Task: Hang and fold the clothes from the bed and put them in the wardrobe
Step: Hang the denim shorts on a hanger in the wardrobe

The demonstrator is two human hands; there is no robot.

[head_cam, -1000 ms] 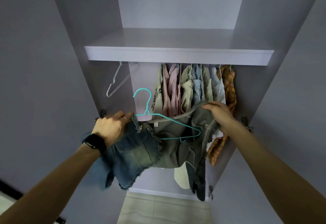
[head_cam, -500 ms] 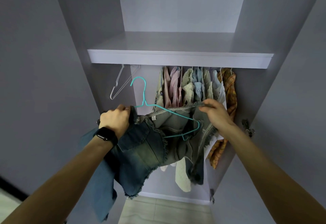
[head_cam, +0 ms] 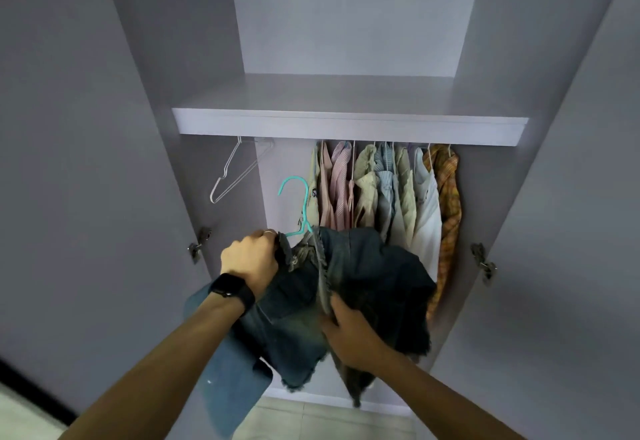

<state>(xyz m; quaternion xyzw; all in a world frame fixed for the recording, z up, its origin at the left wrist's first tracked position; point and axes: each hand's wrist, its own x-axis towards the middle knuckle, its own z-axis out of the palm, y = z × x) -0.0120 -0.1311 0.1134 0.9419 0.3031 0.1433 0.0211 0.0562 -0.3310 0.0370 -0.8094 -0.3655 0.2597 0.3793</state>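
left hand gripping denim garment, teal hanger

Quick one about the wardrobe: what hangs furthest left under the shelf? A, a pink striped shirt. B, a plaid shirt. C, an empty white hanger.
C: the white hanger hangs bare and alone at the left under the shelf, while the shirts are bunched to its right, with the plaid shirt last on the right.
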